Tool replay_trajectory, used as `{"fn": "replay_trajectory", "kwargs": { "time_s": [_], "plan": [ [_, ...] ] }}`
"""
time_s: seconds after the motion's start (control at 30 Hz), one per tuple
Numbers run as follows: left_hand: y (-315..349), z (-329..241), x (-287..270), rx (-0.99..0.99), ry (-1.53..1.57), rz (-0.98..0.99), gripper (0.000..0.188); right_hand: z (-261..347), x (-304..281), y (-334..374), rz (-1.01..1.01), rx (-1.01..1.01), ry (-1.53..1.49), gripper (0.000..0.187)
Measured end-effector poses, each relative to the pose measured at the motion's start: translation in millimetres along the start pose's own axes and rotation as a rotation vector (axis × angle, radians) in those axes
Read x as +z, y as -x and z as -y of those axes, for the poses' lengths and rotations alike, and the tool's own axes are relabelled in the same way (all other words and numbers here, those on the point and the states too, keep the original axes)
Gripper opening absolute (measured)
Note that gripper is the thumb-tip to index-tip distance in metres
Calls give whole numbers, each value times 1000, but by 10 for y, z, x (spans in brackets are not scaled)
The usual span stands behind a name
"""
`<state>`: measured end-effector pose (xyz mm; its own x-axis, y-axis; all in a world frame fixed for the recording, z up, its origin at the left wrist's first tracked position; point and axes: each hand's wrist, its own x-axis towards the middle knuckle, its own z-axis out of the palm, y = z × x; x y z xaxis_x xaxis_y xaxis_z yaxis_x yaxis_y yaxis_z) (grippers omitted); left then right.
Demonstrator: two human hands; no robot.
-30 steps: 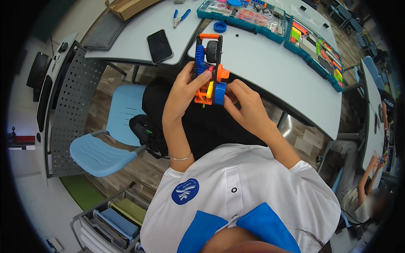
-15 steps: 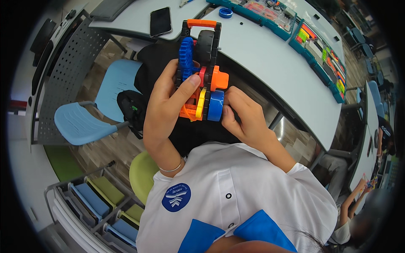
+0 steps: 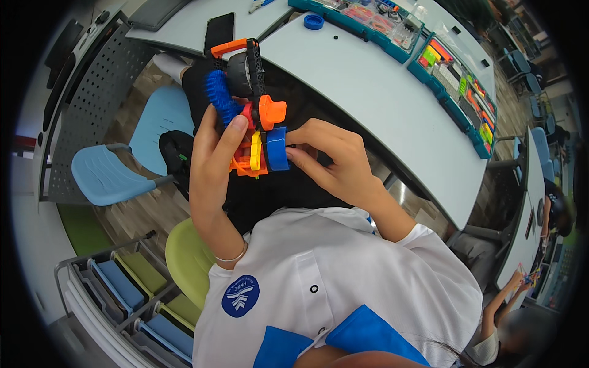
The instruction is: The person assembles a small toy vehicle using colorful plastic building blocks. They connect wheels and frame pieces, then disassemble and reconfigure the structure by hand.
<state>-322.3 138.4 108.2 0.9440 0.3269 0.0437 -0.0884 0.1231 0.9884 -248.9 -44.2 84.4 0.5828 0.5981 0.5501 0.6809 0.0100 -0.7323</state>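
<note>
Over my lap, a toy vehicle built from plastic construction pieces (image 3: pixel 272 112) is held up by my left hand (image 3: pixel 211 162), whose thumb presses near its red part. The model has a blue gear (image 3: pixel 219 93), a black-tyred wheel (image 3: pixel 239 75), black beams, and yellow and orange pieces. On its right side sits a blue wheel (image 3: pixel 278 149). My right hand (image 3: pixel 338 156) has its thumb and index fingertips closed against the outer side of that wheel; whatever lies between the fingers is hidden.
On the white table (image 3: pixel 380 116) are a blue ring-shaped part (image 3: pixel 313 22), a phone (image 3: pixel 219 34) and teal-edged parts cases (image 3: pixel 451 83). A light-blue chair (image 3: pixel 116 175) stands left, a rack of folded chairs (image 3: pixel 132 294) lower left. Other people work at the far right.
The model has moved left and tilted, with its black tyre turned more into view. My right hand has followed, its fingers slightly more extended at the blue wheel. The whole view has shifted slightly.
</note>
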Motion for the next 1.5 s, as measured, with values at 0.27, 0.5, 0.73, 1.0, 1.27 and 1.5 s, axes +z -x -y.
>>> {"fn": "replay_trajectory", "kwargs": {
  "time_s": [0.27, 0.5, 0.73, 1.0, 1.27, 1.5],
  "plan": [
    [-362, 100, 130, -112, 77, 131, 44, -137, -422, 75, -95, 144, 24, 15],
    [-1123, 238, 79, -167, 45, 136, 45, -1149, -1032, 12, -173, 476, 233, 16],
    [-1709, 366, 140, -204, 160, 149, 49, -2037, -1215, -484, -234, 584, 152, 16],
    [-1850, 474, 228, -249, 44, 101, 51, -2413, -1224, -973, -101, 440, 309, 21],
    [-2047, 511, 231, -379, -98, 342, 47, -2391, -1225, -892, -75, 377, 332, 29],
    [-2504, 508, 435, -460, -113, 407, 43, -2261, -1184, -858, -102, 371, 96, 22]
  ]
}}
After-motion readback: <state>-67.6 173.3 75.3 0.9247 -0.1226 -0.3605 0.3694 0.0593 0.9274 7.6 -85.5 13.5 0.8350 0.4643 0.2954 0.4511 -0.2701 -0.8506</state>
